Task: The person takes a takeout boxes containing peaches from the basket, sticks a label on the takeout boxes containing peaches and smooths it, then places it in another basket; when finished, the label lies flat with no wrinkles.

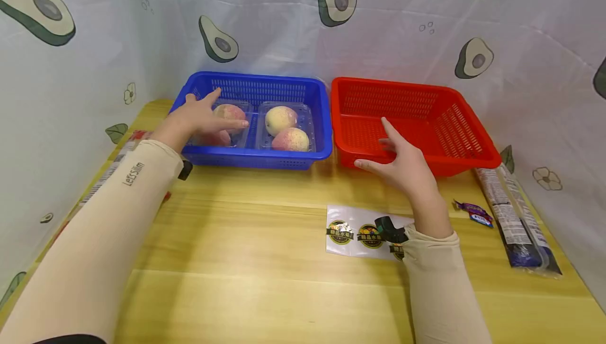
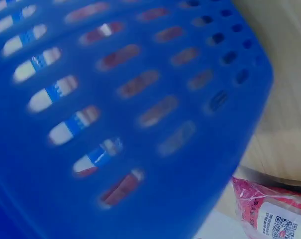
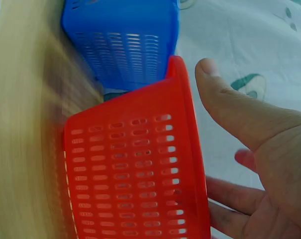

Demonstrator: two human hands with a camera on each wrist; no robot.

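Observation:
My left hand (image 1: pixel 201 119) hovers with spread fingers over the left side of the blue basket (image 1: pixel 246 158), partly covering peaches (image 1: pixel 230 112) in a clear plastic box (image 1: pixel 246 106). A second clear box (image 1: pixel 310 118) beside it holds two yellow-pink peaches (image 1: pixel 281 120). The left wrist view shows only the basket's slotted wall (image 2: pixel 155 64) up close; the hand is out of that picture. At the front rim of the red basket (image 1: pixel 454 161), my right hand (image 1: pixel 404 165) has its thumb outside and fingers above the inside. In the right wrist view its fingers are partly behind the rim.
A strip of fruit stickers (image 1: pixel 357 244) lies on the wooden table near my right wrist. Further right are a small purple wrapper (image 1: pixel 473 210) and a long printed plastic package (image 1: pixel 516 223). Red-and-white packaging (image 2: pixel 274 209) lies left of the blue basket. An avocado-print curtain (image 1: pixel 284 28) hangs behind.

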